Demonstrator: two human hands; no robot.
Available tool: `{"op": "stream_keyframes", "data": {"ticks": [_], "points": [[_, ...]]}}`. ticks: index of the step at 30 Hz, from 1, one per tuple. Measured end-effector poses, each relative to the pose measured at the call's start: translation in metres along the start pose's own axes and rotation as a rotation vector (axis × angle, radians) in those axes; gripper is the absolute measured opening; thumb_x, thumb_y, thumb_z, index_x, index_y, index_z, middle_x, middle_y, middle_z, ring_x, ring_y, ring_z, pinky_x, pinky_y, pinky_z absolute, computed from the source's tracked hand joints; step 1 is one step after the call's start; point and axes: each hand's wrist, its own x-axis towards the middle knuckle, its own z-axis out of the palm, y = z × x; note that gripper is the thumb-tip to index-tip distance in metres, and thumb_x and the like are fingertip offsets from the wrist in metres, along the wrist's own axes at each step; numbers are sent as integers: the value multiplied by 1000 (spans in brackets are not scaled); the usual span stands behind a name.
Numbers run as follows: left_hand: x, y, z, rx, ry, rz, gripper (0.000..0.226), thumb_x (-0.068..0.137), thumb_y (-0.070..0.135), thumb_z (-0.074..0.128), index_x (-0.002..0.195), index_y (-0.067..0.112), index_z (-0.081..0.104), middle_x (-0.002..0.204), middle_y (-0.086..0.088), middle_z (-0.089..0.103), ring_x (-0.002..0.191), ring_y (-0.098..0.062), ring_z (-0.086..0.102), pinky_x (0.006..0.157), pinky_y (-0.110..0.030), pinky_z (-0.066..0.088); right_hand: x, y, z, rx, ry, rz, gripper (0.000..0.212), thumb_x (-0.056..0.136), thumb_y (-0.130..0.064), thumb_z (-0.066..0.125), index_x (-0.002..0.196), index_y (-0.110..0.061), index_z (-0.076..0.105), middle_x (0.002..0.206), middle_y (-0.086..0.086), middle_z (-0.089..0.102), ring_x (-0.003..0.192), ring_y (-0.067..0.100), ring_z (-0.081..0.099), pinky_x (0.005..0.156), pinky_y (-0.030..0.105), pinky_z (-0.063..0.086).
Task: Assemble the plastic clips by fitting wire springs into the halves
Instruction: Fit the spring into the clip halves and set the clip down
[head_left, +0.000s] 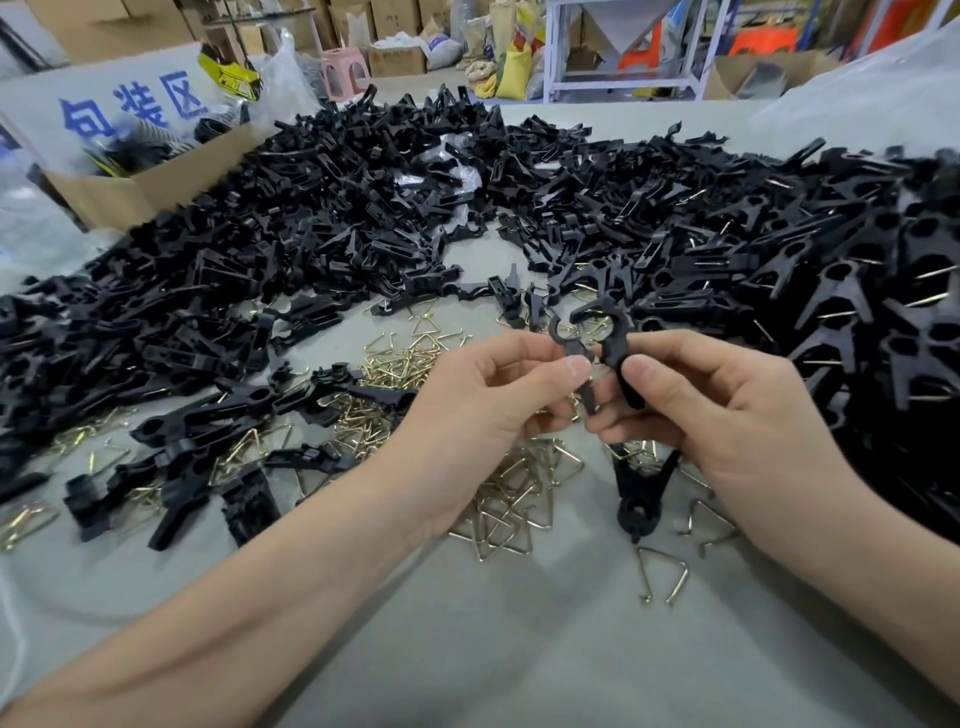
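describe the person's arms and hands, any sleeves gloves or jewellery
The left hand and right hand are bare: no gloves, rings or watch show. The left forearm and right forearm are bare too, no sleeves in view. Thumbnails look short and unpainted.

Wire springs (498, 499) lie on the table (519, 649) beneath the left hand (483, 400), one joined clip (636, 499) just below the right hand (717, 415). Clip halves (322, 208) are heaped behind and left of the hands, assembled clips (857, 291) piled to their right.
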Motion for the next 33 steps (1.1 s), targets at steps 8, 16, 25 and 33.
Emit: {"op": "stream_keyframes", "data": {"ticks": [8, 16, 25, 33], "points": [[0, 0, 1, 59, -19, 11, 19, 65, 34, 74, 78, 19, 75, 65, -2, 58, 64, -13, 53, 78, -34, 46, 0, 0, 1, 0, 2, 3, 24, 75, -17, 56, 94, -4, 65, 68, 11, 69, 58, 21, 68, 57, 24, 56], [1, -3, -1, 89, -39, 15, 17, 73, 30, 76, 86, 20, 77, 77, -7, 61, 64, -11, 54, 79, -35, 47, -1, 0, -2, -59, -38, -11, 30, 77, -19, 58, 105, -6, 63, 72, 13, 69, 63, 25, 67, 60, 25, 55], [2, -5, -2, 119, -41, 13, 10, 70, 33, 73, 78, 29, 77, 61, 6, 58, 62, -9, 54, 79, -34, 47, -3, -1, -2, -66, -27, -8, 27, 74, -17, 59, 96, -4, 67, 70, 14, 69, 58, 23, 66, 58, 24, 56], [2, -2, -7, 79, -168, -8, 14, 70, 32, 78, 77, 21, 76, 71, -4, 63, 61, -8, 53, 71, -21, 51, -3, -8, -6, -221, -124, -55, 21, 85, -2, 58, 98, -13, 71, 66, 3, 68, 54, 16, 61, 54, 26, 55]]}}
